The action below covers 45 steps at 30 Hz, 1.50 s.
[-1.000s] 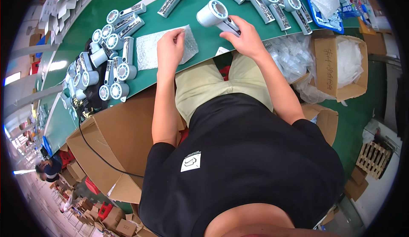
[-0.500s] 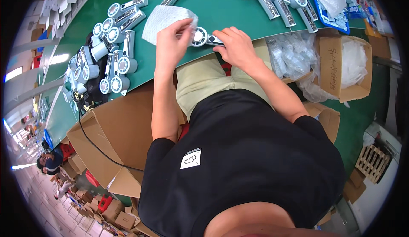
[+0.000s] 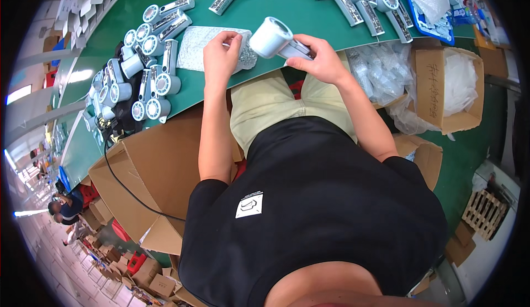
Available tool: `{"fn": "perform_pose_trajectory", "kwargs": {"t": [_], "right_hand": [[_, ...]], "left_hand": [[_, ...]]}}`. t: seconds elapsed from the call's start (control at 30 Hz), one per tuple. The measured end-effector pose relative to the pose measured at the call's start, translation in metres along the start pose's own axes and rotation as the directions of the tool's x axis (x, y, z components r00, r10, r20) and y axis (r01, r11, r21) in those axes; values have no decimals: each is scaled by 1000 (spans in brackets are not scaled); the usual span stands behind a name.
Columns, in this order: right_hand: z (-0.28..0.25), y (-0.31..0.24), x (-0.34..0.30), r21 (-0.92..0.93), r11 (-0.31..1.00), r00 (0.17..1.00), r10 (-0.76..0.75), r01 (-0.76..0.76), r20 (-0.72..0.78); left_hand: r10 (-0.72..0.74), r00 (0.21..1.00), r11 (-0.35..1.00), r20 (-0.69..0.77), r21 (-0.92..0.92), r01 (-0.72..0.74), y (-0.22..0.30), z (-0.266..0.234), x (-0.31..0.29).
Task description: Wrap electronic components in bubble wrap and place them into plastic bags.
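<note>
My right hand [image 3: 319, 59] is closed around the handle of a pale blue device shaped like a hair dryer [image 3: 269, 38]. Its round barrel is raised above the table, tilted to the left, with the ringed end facing up and right. A clear bubble wrap bag [image 3: 193, 49] lies nearly flat on the green table, left of the device. The fingers of my left hand [image 3: 222, 59] pinch the bag near its right part, the thumb pressed to the forefinger. The device is outside the bag.
Several similar devices [image 3: 157, 108] are piled at the left of the green table [image 3: 221, 89], with more [image 3: 348, 9] at the far right. A blue tray [image 3: 411, 3] holds bubble wrap. Open cartons stand below, one with clear bags [image 3: 458, 81]; a black cable [image 3: 124, 188] hangs at the left.
My right hand has lifted the device off the table and tilted it. The bubble wrap bag, upright before, has come down flatter onto the table in my left hand.
</note>
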State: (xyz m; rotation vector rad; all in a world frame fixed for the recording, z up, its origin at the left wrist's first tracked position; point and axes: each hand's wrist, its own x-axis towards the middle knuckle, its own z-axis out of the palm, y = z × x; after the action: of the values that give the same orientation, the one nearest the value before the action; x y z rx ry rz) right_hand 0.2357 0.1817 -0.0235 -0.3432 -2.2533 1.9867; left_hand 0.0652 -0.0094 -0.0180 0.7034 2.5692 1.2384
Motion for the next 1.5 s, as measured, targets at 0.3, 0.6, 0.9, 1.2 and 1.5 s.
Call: {"fn": "perform_pose_trajectory", "kwargs": {"t": [0.3, 0.6, 0.9, 1.2, 1.5], "right_hand": [[32, 11, 23, -661, 697, 926, -378, 280, -7], [58, 1, 20, -843, 498, 910, -413, 201, -27], [63, -22, 24, -945, 276, 899, -437, 173, 37], [16, -70, 29, -832, 208, 659, -716, 514, 228], [-19, -123, 4, -803, 257, 707, -656, 538, 264]], "left_hand": [[-240, 968, 901, 80, -354, 252, -22, 5, 5], [-10, 997, 980, -75, -199, -5, 7, -1, -7], [199, 971, 963, 134, 155, -219, 56, -6, -26], [755, 586, 546, 294, 214, -810, 60, -88, 24], [426, 655, 774, 624, -626, 93, 70, -70, 1]]}}
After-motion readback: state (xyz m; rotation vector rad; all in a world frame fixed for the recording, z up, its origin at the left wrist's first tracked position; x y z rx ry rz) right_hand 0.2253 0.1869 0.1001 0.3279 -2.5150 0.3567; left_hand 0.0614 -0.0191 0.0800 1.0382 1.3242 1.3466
